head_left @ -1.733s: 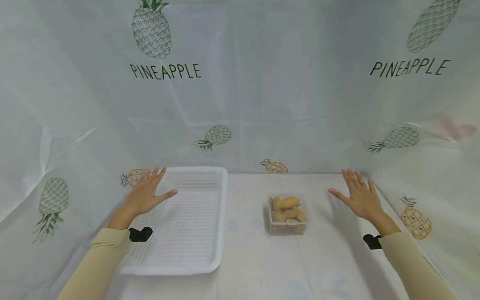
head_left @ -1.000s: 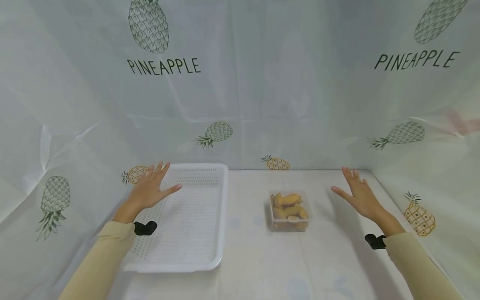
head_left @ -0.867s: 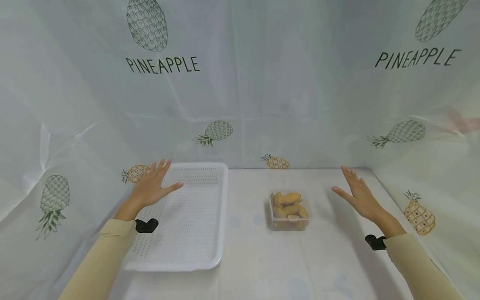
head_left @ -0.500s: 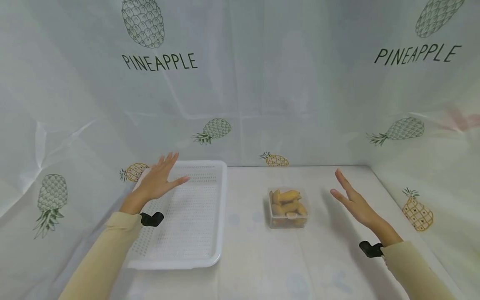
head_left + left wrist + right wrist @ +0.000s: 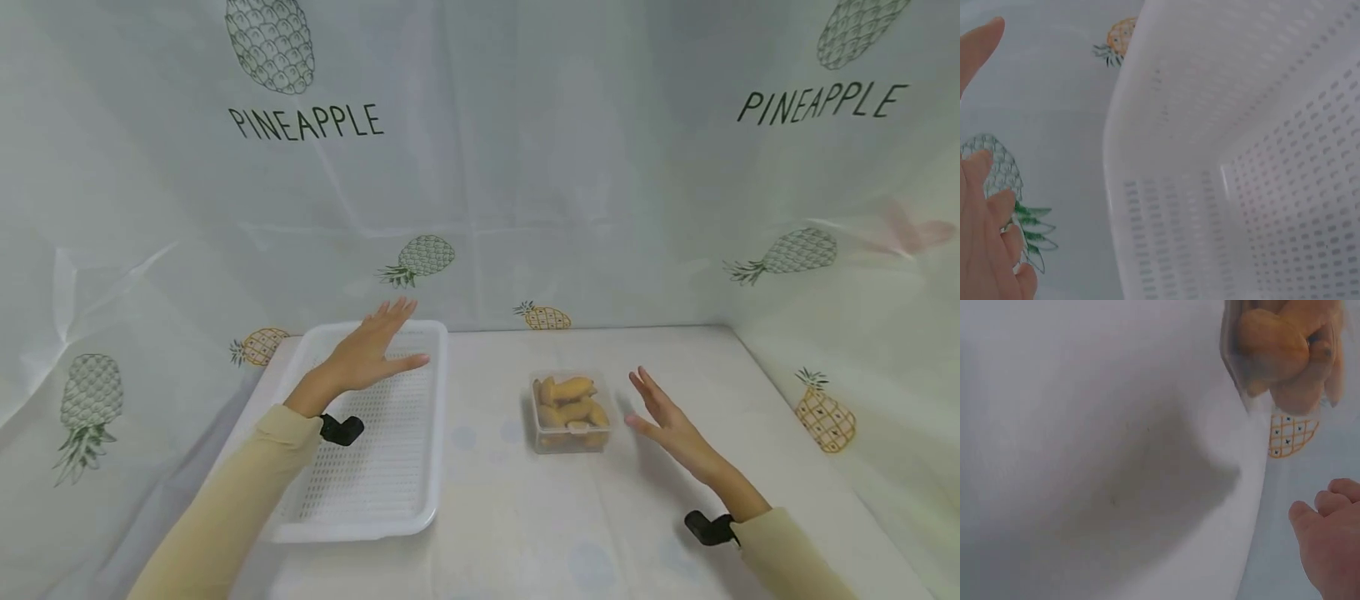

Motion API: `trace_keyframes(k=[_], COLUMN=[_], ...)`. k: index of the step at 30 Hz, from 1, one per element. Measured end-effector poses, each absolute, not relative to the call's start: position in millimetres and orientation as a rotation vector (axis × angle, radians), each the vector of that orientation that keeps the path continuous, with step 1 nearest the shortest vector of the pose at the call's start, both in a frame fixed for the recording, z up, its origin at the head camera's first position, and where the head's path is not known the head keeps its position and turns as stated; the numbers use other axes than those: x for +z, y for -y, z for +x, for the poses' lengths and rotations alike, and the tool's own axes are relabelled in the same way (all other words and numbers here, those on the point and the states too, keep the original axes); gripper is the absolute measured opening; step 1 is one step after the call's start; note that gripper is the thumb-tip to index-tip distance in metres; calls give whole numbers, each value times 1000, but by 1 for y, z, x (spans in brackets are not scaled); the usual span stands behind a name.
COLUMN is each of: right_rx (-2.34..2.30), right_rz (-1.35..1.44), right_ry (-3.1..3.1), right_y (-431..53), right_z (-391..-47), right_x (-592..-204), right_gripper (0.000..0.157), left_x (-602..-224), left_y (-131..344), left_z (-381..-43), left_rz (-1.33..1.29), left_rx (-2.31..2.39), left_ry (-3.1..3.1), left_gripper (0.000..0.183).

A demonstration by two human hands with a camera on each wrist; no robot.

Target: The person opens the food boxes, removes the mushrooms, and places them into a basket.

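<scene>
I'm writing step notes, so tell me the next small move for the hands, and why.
Probably the right hand should ease leftward to the box: it is empty and just right of the box, apart from it, and the box holds yellow pieces. The left hand, also empty, is over the basket.

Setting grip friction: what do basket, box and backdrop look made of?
Basket: likely moulded white plastic, semi-gloss; rounded rim, regular holes.
Box: probably clear, rigid plastic, smooth; yellow contents show through.
Backdrop: plastic sheet or coated cloth, faint sheen; creased, can't tell which.
</scene>
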State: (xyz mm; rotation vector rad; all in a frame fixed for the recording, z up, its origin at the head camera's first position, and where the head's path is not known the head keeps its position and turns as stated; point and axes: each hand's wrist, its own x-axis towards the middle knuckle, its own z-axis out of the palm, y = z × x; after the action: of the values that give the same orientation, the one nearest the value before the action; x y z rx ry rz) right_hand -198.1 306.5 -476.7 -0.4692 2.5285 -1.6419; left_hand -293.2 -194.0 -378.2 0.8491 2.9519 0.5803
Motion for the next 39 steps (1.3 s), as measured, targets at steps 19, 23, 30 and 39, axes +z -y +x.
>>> trace_keyframes(k=[19,23,30,39], right_rx=[-1862,-1934,-1914,-2055], right_rz=[-396,-423,-377,-426], right_ry=[-2399,-2355,-2378,-2275], right_y=[-272,-265,-257,-252], right_z=[-197,-199,-198,-200], right_x=[-519,-523,-521,-529], right_gripper=[109,105,98,99], left_x=[-388,-397,-410,-422], left_y=[69,43,8,-23], left_z=[-282,-278,-268,-256], left_rz=[1364,1541,1595,1624], left_rx=[239,199,138,55], left_ry=[-2744,-2689,-2621,-2597], left_gripper=[92,88,85,74])
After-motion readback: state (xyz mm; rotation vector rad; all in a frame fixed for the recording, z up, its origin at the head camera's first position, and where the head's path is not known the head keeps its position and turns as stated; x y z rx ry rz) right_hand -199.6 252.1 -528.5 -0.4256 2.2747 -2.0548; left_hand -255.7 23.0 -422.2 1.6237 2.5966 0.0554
